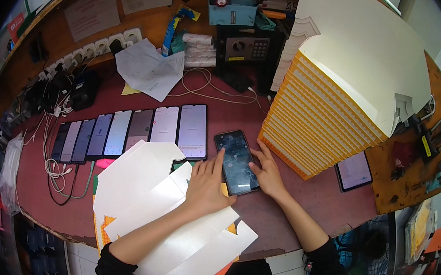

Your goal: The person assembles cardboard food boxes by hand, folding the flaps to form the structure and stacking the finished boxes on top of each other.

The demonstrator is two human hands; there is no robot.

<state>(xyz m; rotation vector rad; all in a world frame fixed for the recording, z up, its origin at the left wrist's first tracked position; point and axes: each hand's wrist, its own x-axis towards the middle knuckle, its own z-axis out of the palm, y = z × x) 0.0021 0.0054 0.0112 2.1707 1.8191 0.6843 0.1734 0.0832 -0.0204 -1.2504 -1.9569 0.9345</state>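
A dark smartphone (pixel 238 166) with a lit screen lies slightly turned on the maroon tabletop, between my two hands. My left hand (pixel 207 187) rests along its left side. The index finger stretches onto the phone's left edge, and the thumb points toward its lower end. Beneath this hand and forearm are flattened white and orange cardboard boxes (pixel 145 188), which overhang the front edge. My right hand (pixel 269 174) is at the phone's right side, fingers spread, thumb tip touching the screen's right edge. Its index finger reaches toward the foot of a tall stack of orange-edged boxes (pixel 320 113).
A row of several lit phones (pixel 119 132) lies at the left, beside tangled cables (pixel 56 166). Another phone (pixel 355 170) lies right of the box stack. A black safe (pixel 248 49), paper rolls (pixel 200 49), crumpled paper (pixel 150 68) and a power strip (pixel 87 51) line the back.
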